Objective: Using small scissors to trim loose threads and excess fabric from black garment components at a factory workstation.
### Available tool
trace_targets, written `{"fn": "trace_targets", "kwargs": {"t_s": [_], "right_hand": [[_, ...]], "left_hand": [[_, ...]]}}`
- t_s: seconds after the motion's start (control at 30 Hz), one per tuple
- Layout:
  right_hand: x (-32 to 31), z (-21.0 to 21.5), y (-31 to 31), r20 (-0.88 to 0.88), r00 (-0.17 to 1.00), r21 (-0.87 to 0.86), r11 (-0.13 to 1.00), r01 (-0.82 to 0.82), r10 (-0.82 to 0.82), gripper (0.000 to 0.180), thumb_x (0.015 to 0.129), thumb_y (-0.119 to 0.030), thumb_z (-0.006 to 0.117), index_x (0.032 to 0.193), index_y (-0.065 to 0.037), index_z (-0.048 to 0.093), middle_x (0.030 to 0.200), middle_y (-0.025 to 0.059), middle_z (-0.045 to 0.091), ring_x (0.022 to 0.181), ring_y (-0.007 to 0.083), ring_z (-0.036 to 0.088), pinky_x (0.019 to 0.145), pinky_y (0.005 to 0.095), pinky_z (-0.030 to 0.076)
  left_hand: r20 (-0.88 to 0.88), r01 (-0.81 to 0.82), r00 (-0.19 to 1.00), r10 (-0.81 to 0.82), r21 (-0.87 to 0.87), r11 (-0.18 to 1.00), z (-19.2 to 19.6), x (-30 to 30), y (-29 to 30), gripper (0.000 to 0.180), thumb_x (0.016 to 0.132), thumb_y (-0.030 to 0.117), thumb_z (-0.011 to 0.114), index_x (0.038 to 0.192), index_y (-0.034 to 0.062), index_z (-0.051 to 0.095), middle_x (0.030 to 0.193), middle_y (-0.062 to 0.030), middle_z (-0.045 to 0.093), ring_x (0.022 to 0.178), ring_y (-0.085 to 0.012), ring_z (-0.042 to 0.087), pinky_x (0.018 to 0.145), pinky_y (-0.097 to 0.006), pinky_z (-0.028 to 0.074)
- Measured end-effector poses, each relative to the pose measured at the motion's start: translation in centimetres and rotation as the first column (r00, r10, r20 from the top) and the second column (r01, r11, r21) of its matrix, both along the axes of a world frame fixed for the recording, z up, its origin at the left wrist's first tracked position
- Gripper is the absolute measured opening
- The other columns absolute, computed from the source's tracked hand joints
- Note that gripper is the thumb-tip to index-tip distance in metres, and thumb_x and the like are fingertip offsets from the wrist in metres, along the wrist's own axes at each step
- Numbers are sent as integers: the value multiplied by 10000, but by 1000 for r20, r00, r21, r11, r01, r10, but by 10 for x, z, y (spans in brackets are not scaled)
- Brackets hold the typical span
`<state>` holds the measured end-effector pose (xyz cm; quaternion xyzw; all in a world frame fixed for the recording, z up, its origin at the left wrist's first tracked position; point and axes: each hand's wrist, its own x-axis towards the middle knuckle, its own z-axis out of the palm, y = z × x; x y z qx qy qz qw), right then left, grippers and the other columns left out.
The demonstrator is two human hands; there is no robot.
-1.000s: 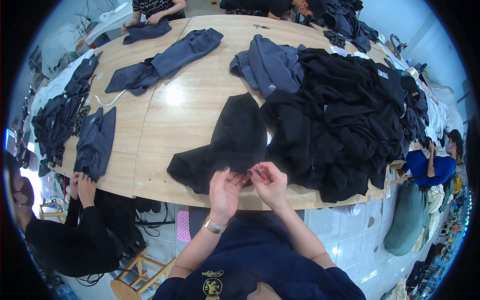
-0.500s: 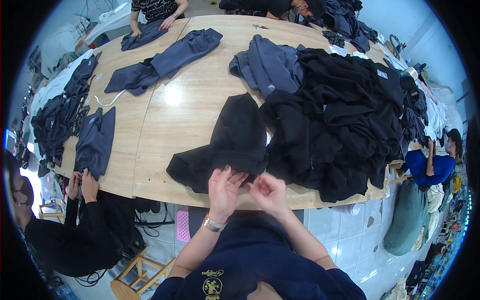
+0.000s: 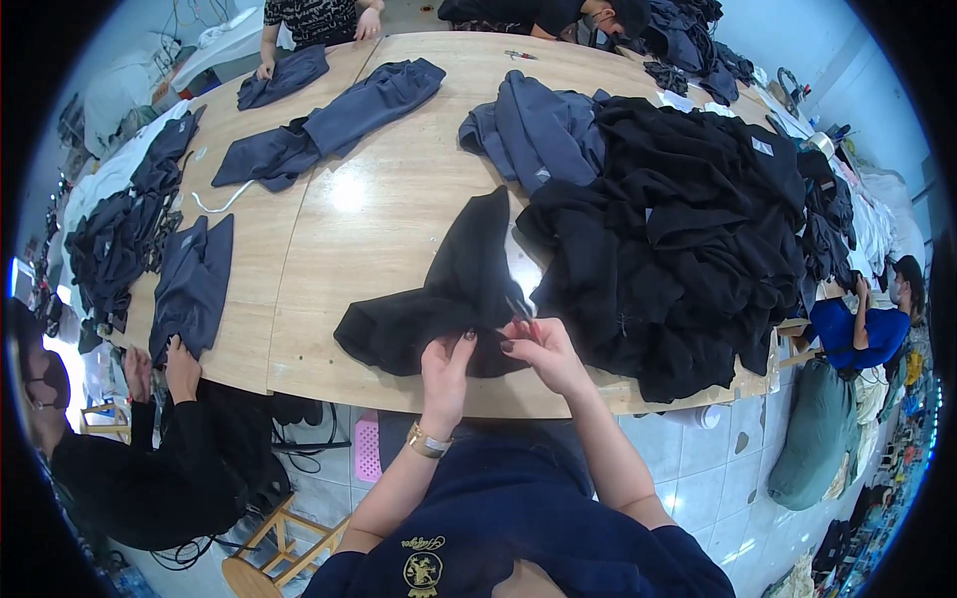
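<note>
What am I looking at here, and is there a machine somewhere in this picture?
No robot here: these are a person's own bare hands. The picture comes from a wide camera worn on the head, looking down, so straight edges seem bent.

The left hand holds the near edge of a black garment. The right hand holds a small red-handled tool, its tip at the cloth.

On the wooden table, a big pile of black clothes lies to the right, with grey-blue clothes beyond and more to the left. Other people are at work around the table.
</note>
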<state>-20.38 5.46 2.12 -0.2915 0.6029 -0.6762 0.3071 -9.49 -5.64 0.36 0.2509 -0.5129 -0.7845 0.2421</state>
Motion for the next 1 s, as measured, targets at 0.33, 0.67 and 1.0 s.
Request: {"fn": "trace_targets", "kwargs": {"t_s": [0.33, 0.67, 1.0], "right_hand": [[-7, 3, -6, 301, 953, 87, 996, 11, -36, 74, 772, -74, 596, 780, -8, 627, 644, -67, 532, 570, -3, 429, 516, 160, 316], [22, 21, -16, -729, 603, 38, 860, 508, -323, 207, 688, -194, 725, 820, -47, 662, 742, 48, 606, 800, 189, 563, 933, 419, 305], [29, -1, -22, -526, 713, -100, 866, 489, -463, 72, 788, -78, 638, 803, -10, 621, 814, 71, 616, 782, 199, 587, 966, 407, 347]], "left_hand": [[-79, 180, 981, -174, 694, 697, 20, 8, -27, 245, 887, 324, 549, 1001, 108, 572, 1029, -18, 596, 909, -152, 581, 756, -312, 497], [-156, 43, 986, 66, 610, 792, 29, -1, -3, 331, 903, 314, 518, 1100, 49, 494, 1065, -86, 572, 957, -196, 575, 833, -383, 506], [-235, 60, 969, 73, 515, 855, 22, -3, 7, 253, 911, 206, 516, 1116, 58, 492, 1096, -83, 570, 999, -183, 567, 850, -342, 490]]}}
